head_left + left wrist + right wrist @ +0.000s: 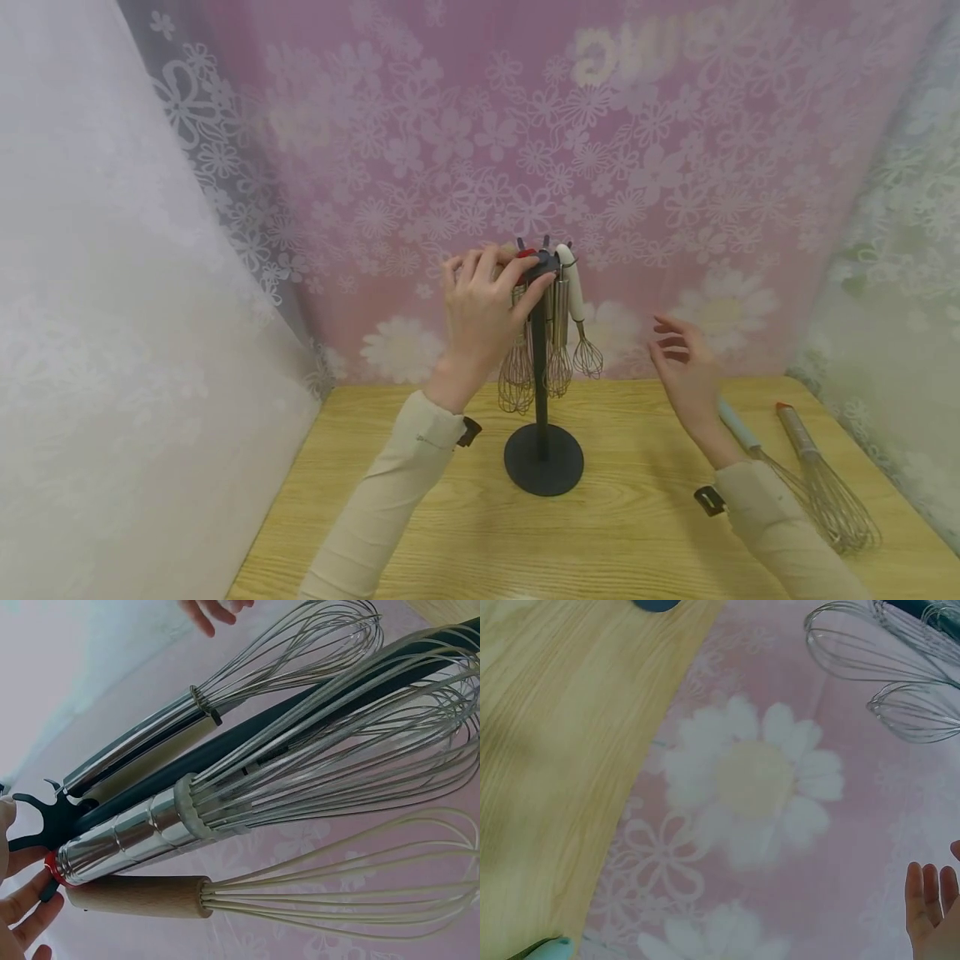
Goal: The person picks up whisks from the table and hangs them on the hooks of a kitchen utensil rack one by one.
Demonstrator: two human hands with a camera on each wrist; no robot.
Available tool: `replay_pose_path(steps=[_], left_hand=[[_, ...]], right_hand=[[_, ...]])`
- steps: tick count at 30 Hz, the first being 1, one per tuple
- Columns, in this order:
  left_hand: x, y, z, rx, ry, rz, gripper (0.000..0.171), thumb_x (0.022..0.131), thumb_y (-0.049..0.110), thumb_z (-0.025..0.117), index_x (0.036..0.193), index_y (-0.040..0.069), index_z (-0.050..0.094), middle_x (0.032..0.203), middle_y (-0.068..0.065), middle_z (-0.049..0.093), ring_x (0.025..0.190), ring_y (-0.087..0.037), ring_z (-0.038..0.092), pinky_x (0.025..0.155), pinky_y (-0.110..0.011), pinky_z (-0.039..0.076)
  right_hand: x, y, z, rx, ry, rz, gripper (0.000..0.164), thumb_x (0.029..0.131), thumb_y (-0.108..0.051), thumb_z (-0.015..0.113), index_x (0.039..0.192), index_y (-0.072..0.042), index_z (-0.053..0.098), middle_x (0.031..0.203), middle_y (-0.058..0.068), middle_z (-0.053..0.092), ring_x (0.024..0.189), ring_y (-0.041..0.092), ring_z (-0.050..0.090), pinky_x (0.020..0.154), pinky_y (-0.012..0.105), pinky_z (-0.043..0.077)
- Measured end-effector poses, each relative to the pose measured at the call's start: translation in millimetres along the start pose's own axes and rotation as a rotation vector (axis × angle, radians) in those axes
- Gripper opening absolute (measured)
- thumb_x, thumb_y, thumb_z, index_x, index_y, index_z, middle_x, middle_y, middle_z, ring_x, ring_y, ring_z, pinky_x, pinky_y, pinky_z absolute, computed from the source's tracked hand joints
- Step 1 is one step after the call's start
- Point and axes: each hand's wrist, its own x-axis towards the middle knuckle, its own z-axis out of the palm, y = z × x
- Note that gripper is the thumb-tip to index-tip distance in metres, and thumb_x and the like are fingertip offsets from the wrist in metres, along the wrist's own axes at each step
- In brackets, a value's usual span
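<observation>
A black whisk stand (543,460) with a round base stands on the table, whisks hanging from its hooks. My left hand (480,308) grips the top of the stand, thumb and index finger around its hub. In the left wrist view, its fingertips touch the red end of a steel-handled whisk (120,847). Beside that hang a wooden-handled whisk (142,896) and a smaller steel whisk (142,739). A white-handled whisk (572,287) hangs on the stand's right. My right hand (686,375) is raised with loose fingers, apart from the stand, holding nothing.
On the table's right side lie a pale blue-handled whisk (738,425) and a large steel whisk (797,429) with a red tip. The wood-grain table (420,533) meets a pink floral cloth (420,183) behind, with pale cloths at both sides.
</observation>
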Motion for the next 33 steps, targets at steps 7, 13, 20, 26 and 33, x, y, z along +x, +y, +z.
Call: replay_pose_path(steps=[7,13,20,26,33], left_hand=[[-2.2,-7.1,-0.1,-0.077,-0.013,0.047,0.028,0.096,0.042,0.069,0.109,0.018,0.078,0.106,-0.002,0.070,0.102,-0.023,0.061,0.096,-0.043,0.042],[-1.7,-14.2,0.1,-0.142,-0.015,0.064,0.028,0.096,0.039,0.070,0.109,0.015,0.077,0.109,-0.004,0.072,0.103,-0.024,0.062,0.095,-0.043,0.042],[-0.4,-18.7,-2.6,-0.165,-0.047,0.090,0.025,0.097,0.036,0.070,0.106,0.014,0.077,0.108,-0.003,0.073,0.102,-0.022,0.065,0.096,-0.042,0.043],[-1.1,-20.5,-4.1,-0.184,-0.069,0.096,0.022,0.096,0.032,0.072,0.107,0.014,0.078,0.107,-0.002,0.073,0.103,-0.022,0.063,0.097,-0.044,0.042],[-1.2,-21.4,-4.9,-0.192,-0.077,0.101,0.025,0.098,0.034,0.069,0.108,0.014,0.078,0.108,-0.002,0.073,0.105,-0.022,0.062,0.097,-0.041,0.042]], right_hand=[[-5,22,-11,-0.039,-0.016,0.026,0.047,0.086,0.013,0.072,0.130,-0.002,0.066,0.109,0.023,0.068,0.087,-0.010,0.056,0.077,0.004,0.046],[-9,40,-21,-0.105,-0.014,0.054,0.045,0.086,0.012,0.072,0.129,0.002,0.065,0.109,0.024,0.068,0.086,-0.002,0.057,0.077,0.001,0.042],[-13,60,-33,-0.166,-0.038,0.136,0.041,0.089,0.008,0.069,0.129,0.002,0.064,0.111,0.025,0.067,0.086,-0.016,0.047,0.076,0.000,0.039],[-15,77,-46,-0.231,-0.069,0.160,0.040,0.090,0.006,0.070,0.129,0.002,0.065,0.111,0.025,0.068,0.085,-0.014,0.047,0.075,-0.001,0.038],[-22,94,-58,-0.291,-0.120,0.219,0.041,0.092,0.002,0.068,0.133,0.000,0.062,0.115,0.024,0.067,0.087,0.027,0.060,0.073,-0.001,0.034]])
